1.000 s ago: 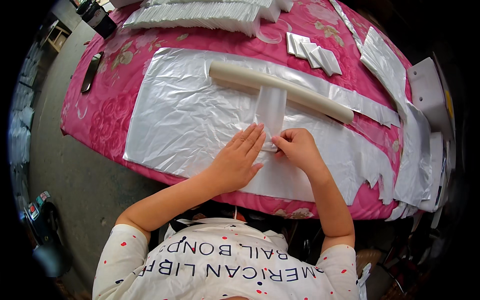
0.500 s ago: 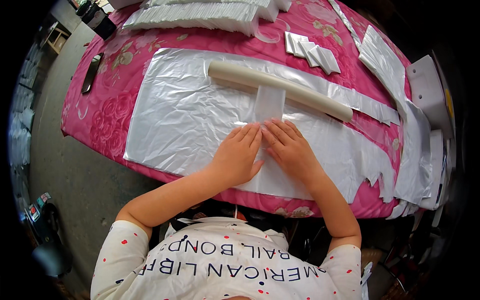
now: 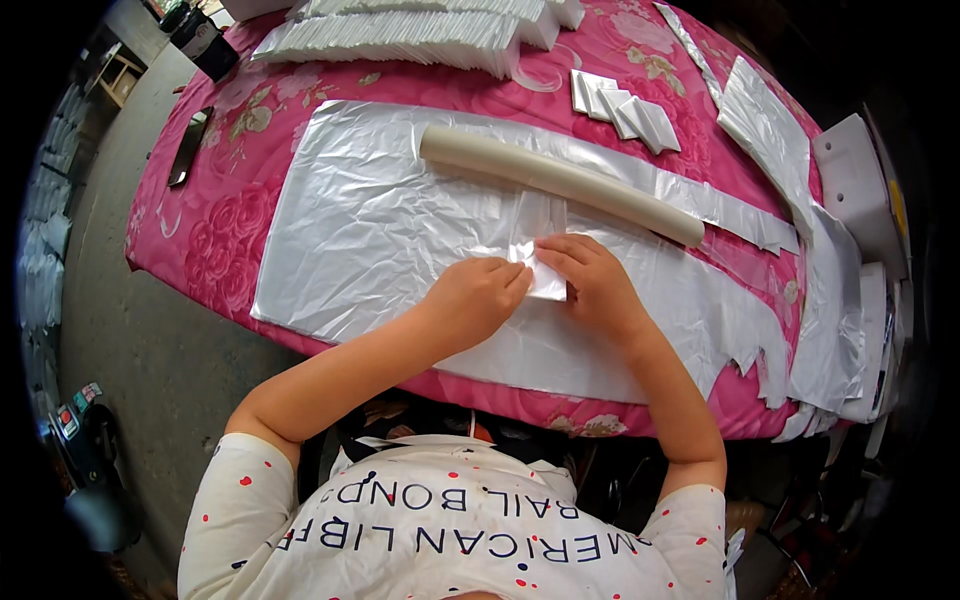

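Note:
A narrow piece of translucent plastic film (image 3: pixel 548 286) lies partly folded between my hands, its shiny near end doubled over and its far part running up toward a roll tube. My left hand (image 3: pixel 484 292) has its fingers curled and pinched on the left edge of the film. On the right edge, the bent fingers and thumb of my right hand (image 3: pixel 592 278) grip the fold. Both hands rest over a wide, crinkled plastic sheet (image 3: pixel 350 220) spread on the table. Just beyond the film lies the long beige tube (image 3: pixel 560 178), set slantwise across the sheet.
A pink floral cloth (image 3: pixel 225 235) covers the table. At the back are a large stack of white folded film (image 3: pixel 400 42) and several small folded packets (image 3: pixel 625 112). A phone (image 3: pixel 190 147) and a dark jar (image 3: pixel 200 42) sit left. More plastic sheeting (image 3: pixel 825 290) and white boxes (image 3: pixel 855 185) stand right.
My hands have gone from lying flat with outstretched fingers to pinching the film. Its near end now shows folded between them, and my right hand has shifted slightly right.

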A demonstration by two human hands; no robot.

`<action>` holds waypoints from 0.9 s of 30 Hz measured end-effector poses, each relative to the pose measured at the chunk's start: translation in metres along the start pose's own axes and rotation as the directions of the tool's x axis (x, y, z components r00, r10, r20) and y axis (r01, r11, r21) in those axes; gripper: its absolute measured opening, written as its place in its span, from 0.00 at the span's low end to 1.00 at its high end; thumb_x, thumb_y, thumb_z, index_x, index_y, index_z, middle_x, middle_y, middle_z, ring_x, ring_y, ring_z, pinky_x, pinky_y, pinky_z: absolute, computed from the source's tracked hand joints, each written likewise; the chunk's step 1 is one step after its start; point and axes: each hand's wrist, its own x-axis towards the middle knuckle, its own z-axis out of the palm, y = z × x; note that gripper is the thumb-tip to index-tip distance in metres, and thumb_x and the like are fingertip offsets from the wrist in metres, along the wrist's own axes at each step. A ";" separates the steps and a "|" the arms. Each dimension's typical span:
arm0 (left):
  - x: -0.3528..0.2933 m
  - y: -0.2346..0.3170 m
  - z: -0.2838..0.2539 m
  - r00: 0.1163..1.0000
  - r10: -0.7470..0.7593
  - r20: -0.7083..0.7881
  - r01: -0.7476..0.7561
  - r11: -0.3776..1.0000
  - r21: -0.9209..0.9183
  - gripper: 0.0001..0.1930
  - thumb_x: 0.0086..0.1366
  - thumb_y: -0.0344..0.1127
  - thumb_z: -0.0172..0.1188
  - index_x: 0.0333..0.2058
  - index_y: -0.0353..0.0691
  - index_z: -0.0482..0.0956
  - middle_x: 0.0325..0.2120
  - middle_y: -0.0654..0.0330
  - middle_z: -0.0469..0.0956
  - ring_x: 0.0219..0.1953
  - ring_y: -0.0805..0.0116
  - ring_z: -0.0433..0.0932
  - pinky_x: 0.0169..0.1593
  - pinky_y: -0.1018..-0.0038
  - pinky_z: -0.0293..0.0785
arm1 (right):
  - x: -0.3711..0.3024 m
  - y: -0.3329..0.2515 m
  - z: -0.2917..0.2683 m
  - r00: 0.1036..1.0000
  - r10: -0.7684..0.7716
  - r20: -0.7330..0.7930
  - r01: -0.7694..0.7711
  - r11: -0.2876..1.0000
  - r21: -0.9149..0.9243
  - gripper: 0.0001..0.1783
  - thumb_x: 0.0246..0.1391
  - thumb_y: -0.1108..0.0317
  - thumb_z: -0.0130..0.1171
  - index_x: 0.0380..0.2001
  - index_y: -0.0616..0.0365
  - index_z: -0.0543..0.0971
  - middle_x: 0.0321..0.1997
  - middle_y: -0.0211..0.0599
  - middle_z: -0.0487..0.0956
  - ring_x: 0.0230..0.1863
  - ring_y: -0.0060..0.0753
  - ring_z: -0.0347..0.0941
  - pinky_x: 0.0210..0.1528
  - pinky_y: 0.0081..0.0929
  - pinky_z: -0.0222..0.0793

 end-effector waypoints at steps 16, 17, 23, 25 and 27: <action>-0.037 0.002 0.013 0.970 -0.108 -0.217 0.032 0.945 -0.326 0.17 0.49 0.27 0.60 0.42 0.37 0.75 0.31 0.57 0.80 0.33 0.64 0.80 0.37 0.71 0.74 | -0.026 -0.026 0.007 0.982 0.184 -0.047 -0.168 0.956 0.241 0.10 0.40 0.75 0.60 0.30 0.56 0.79 0.30 0.35 0.78 0.29 0.35 0.72 0.32 0.30 0.68; -0.034 0.004 0.011 0.961 -0.228 -0.158 0.159 0.919 -0.360 0.18 0.51 0.27 0.60 0.43 0.36 0.74 0.29 0.56 0.80 0.31 0.63 0.79 0.35 0.71 0.74 | -0.023 -0.024 0.006 0.965 0.262 -0.021 -0.243 0.920 0.309 0.08 0.41 0.74 0.60 0.30 0.56 0.80 0.28 0.36 0.78 0.27 0.35 0.71 0.30 0.29 0.67; -0.014 0.002 0.005 0.808 -0.589 0.019 0.516 0.691 -0.506 0.36 0.55 0.31 0.61 0.58 0.26 0.52 0.20 0.53 0.78 0.20 0.64 0.77 0.27 0.76 0.71 | 0.018 -0.021 -0.006 0.662 0.666 0.345 -0.750 0.587 0.305 0.14 0.51 0.63 0.55 0.22 0.66 0.77 0.17 0.40 0.76 0.18 0.29 0.72 0.24 0.25 0.65; -0.007 -0.002 0.001 0.774 -0.627 0.091 0.572 0.629 -0.527 0.39 0.54 0.31 0.61 0.59 0.23 0.48 0.20 0.54 0.77 0.20 0.67 0.77 0.27 0.77 0.71 | 0.030 -0.016 -0.011 0.519 0.701 0.488 -0.854 0.439 0.279 0.17 0.51 0.62 0.55 0.20 0.67 0.77 0.17 0.39 0.76 0.18 0.26 0.73 0.24 0.24 0.66; -0.003 -0.006 -0.002 0.741 -0.655 0.146 0.611 0.569 -0.549 0.41 0.54 0.31 0.61 0.58 0.20 0.46 0.19 0.55 0.77 0.19 0.69 0.76 0.27 0.78 0.71 | 0.034 -0.012 -0.011 0.512 0.687 0.516 -0.857 0.445 0.259 0.18 0.51 0.61 0.55 0.19 0.66 0.77 0.17 0.37 0.75 0.18 0.24 0.74 0.24 0.23 0.66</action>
